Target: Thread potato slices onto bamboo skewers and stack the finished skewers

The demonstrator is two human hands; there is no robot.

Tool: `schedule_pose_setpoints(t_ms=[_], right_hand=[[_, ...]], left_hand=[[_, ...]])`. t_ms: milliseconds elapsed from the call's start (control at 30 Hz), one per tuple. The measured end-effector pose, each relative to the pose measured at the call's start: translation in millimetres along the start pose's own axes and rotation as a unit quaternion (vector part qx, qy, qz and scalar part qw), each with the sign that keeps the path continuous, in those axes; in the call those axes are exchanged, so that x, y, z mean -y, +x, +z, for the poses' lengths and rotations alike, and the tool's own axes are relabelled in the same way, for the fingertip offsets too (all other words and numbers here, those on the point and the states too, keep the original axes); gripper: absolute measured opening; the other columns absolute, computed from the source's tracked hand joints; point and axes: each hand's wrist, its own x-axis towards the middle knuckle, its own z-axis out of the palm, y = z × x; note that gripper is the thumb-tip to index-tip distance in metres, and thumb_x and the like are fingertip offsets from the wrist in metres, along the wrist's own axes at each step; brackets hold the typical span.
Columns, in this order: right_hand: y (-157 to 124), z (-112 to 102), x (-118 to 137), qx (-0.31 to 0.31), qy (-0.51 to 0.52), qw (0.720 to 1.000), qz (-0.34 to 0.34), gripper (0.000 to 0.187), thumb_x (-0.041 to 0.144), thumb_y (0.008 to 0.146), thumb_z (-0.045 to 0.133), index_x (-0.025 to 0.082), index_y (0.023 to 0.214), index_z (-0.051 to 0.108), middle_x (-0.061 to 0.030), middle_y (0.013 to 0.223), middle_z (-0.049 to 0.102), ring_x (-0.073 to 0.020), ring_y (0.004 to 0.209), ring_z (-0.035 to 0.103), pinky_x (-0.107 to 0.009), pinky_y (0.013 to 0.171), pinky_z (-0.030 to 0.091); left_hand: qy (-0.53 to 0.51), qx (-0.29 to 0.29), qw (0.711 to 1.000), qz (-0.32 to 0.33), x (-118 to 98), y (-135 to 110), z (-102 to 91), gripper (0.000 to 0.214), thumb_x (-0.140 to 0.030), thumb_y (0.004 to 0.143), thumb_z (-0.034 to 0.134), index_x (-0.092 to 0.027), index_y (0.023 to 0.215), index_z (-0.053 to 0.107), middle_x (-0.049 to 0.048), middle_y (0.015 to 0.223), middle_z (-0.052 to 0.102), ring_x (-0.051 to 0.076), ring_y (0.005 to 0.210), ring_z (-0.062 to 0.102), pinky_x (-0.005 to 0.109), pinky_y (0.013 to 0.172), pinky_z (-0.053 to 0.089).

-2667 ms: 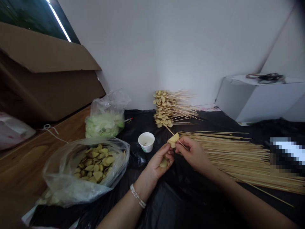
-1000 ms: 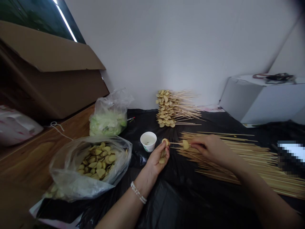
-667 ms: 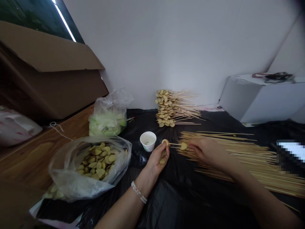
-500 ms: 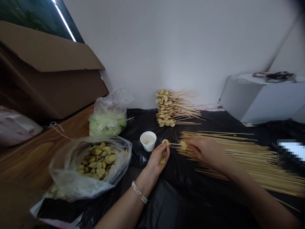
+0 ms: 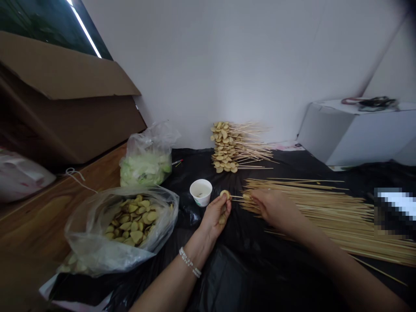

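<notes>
While left fingers (image 5: 226, 207) pinch a slice (image 5: 224, 193), the cup's (image 5: 200, 193) print is illegible.

The potato slice (image 5: 225, 193) in your left hand (image 5: 216, 214) is pale yellow, and the bamboo skewer (image 5: 237, 196) in your right hand (image 5: 273, 208) is light tan. The plastic sheet (image 5: 247, 268) over the worktop is glossy black; the bare worktop (image 5: 48, 216) to its left is warm brown wood grain. The paper cup (image 5: 200, 193) is white with a green mark. The clear bag (image 5: 120, 225) shows yellow slices with brownish edges; the second bag (image 5: 146, 160) shows pale green. Your bracelet (image 5: 190, 263) is pearl white, and the cardboard box (image 5: 65, 99) is plain brown.
</notes>
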Motion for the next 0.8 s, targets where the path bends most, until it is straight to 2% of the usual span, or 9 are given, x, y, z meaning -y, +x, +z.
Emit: schedule_pose_setpoints(t_ms=[133,300,433,600,800], right_hand=[[-1.1,1.9,3.5,0.015,-0.035,0.999,0.007,0.02,0.009,0.086,0.04,0.018,0.087,0.058,-0.0072,0.078,0.067,-0.0181,0.067,0.058,-0.029,0.056,0.025],[-0.2,4.5,1.2,0.046,0.018,0.999,0.016,0.02,0.011,0.088,0.04,0.018,0.08,0.057,-0.0068,0.075,0.065,-0.0171,0.067,0.056,-0.027,0.059,0.027],[2.6,8.7,0.5,0.022,0.048,0.999,0.013,0.021,0.011,0.088,0.039,0.018,0.076,0.055,-0.0054,0.073,0.064,-0.0161,0.068,0.055,-0.027,0.06,0.027],[2.0,12.9,2.3,0.004,0.035,0.999,0.003,0.019,0.01,0.088,0.038,0.017,0.081,0.055,-0.0059,0.075,0.063,-0.0159,0.065,0.053,-0.028,0.059,0.025],[5.4,12.4,-5.4,0.043,0.168,0.984,0.032,0.021,0.014,0.085,0.043,0.018,0.066,0.051,-0.0029,0.066,0.059,-0.0142,0.061,0.05,-0.025,0.059,0.029]], left_hand=[[0.001,-0.002,1.0,0.0,-0.6,-0.2,0.8,0.007,-0.003,0.081,0.06,-0.007,0.08,0.066,0.0052,0.075,0.066,0.006,0.06,0.063,0.011,0.055,0.053],[0.009,0.001,1.0,0.001,-1.1,-1.3,0.8,0.007,-0.003,0.08,0.061,-0.007,0.079,0.066,0.0055,0.075,0.066,0.006,0.058,0.062,0.011,0.054,0.053],[0.012,0.01,1.0,0.0,-1.2,-1.6,0.8,0.006,-0.003,0.079,0.062,-0.007,0.078,0.067,0.0052,0.075,0.066,0.005,0.058,0.062,0.011,0.056,0.053],[0.014,0.005,1.0,-0.007,-2.4,-2.0,1.8,0.008,-0.003,0.081,0.061,-0.007,0.078,0.067,0.0046,0.073,0.066,0.004,0.058,0.061,0.01,0.054,0.051],[0.026,0.023,0.999,-0.007,-1.6,-2.4,-0.1,0.005,-0.003,0.078,0.064,-0.007,0.079,0.067,0.0034,0.074,0.066,0.004,0.057,0.061,0.01,0.055,0.052]])
